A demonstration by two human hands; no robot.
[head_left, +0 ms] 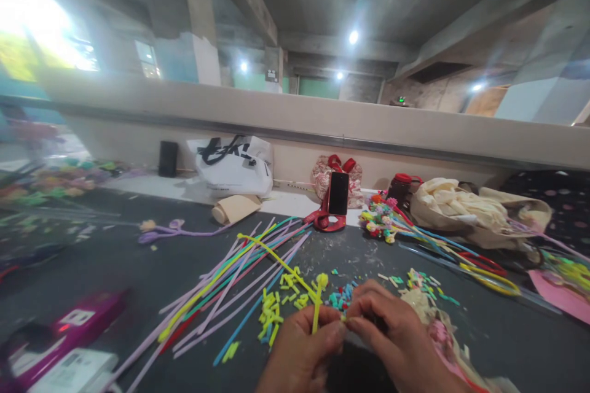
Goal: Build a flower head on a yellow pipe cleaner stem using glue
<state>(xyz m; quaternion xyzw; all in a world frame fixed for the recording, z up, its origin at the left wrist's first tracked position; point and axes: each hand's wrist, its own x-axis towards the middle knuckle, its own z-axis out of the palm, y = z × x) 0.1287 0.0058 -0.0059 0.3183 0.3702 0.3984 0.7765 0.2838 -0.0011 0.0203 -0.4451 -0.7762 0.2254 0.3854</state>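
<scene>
My left hand is closed on a yellow pipe cleaner that stands up between thumb and fingers, with a small yellow ball at its top. Close beside it, my right hand has thumb and fingertips pinched together, almost touching the left fingertips. A tiny yellowish bit shows between the two hands; what the right fingers hold is mostly hidden. Short cut yellow pieces lie just left of the hands. Blue and red cut pieces lie right behind them.
Long coloured pipe cleaners spread across the dark table on the left. A phone leans upright at the back beside a white bag. Finished pipe-cleaner flowers lie back right. A purple device sits front left.
</scene>
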